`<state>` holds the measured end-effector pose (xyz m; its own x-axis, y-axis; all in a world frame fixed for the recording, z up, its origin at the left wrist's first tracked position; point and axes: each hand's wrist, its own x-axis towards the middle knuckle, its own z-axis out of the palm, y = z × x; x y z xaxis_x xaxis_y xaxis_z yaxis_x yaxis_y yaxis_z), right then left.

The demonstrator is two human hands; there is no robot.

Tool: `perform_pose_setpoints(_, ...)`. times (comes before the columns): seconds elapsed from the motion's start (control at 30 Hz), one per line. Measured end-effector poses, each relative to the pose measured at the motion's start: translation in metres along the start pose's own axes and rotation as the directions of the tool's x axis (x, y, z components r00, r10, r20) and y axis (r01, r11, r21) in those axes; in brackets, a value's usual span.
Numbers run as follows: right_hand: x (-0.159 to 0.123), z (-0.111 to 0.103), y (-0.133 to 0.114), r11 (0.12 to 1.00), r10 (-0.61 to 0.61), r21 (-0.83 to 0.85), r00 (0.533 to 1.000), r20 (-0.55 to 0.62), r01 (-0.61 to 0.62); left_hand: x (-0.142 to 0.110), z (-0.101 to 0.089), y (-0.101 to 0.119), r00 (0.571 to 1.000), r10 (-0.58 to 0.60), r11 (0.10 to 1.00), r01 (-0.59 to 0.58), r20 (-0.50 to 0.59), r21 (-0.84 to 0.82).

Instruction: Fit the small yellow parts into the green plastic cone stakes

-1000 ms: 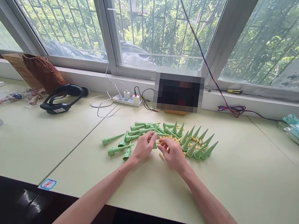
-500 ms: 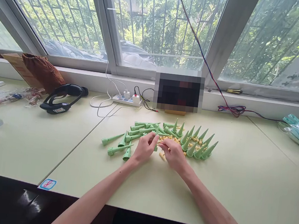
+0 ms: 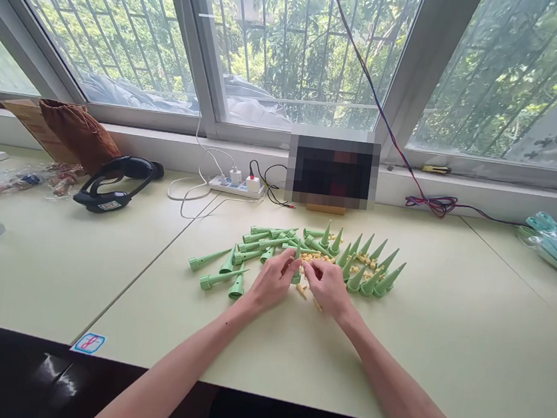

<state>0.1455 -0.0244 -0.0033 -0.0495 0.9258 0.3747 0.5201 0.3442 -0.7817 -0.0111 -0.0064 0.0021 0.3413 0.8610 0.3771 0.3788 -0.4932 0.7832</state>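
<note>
L hand (image 3: 273,278) pinches cone (image 3: 295,279), tip up – R hand (image 3: 328,286) nearer its right side, fingers closed, grip unclear.

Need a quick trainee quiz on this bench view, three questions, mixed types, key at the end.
1. True or false: the left hand holds a green cone with its narrow tip up.
2. Multiple choice: what colours is the small tool on the windowsill?
A) red and white
B) yellow and black
C) blue all over
3. Fill in the blank: seen from the person's side, the black headset lies to the ____ of the white power strip.

Key: 1 true; 2 B; 3 left.
</note>
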Motion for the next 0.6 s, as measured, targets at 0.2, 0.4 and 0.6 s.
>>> perform_pose_setpoints(0.2,-0.0009,0.0010,0.0022,0.994,-0.112,-0.016,0.994,0.008,0.112,0.0048,-0.0019,-0.0029,0.990,-0.126,0.989,0.120,-0.064,-0.088)
perform_pose_setpoints(0.4,-0.0006,0.0009,0.0056,0.967,-0.231,-0.090,0.970,0.071,0.237,0.0086,-0.0061,-0.0046,0.968,-0.243,0.955,0.227,-0.066,-0.191)
perform_pose_setpoints(0.6,-0.0011,0.0008,0.0056,0.957,-0.246,-0.142,0.968,0.052,0.251,0.0094,-0.0069,-0.0015,0.954,-0.299,0.914,0.279,-0.023,-0.294)
